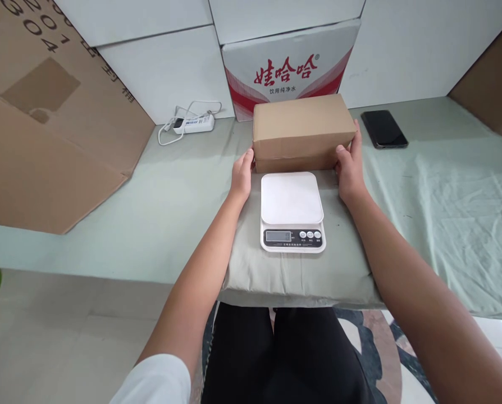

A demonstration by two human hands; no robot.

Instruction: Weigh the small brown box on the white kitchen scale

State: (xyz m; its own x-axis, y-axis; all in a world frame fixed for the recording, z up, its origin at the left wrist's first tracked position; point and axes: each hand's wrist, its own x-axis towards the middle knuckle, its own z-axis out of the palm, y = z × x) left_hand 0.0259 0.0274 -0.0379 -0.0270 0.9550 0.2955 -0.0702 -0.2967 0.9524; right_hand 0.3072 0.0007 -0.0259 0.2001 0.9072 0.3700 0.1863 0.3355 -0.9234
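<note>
Between my two hands is a closed brown cardboard box (304, 132), behind a white kitchen scale (292, 199). At the box's left end, my left hand (242, 173) grips its lower front corner, thumb on top and the other fingers mostly hidden. My right hand (350, 165) clasps the right end, its thumb on the front face and fingers along the side. The scale's plate bears nothing, and its small display is too faint to read surely. Whether the box rests on the cloth or is slightly raised, I cannot tell.
A black phone (384, 129) lies to the right of the box. Back left, a white power strip (194, 123) lies with its cable. A large carton (57, 140) stands at the left, and a white and red carton (291, 67) stands behind. Green cloth (183, 213) covers the table.
</note>
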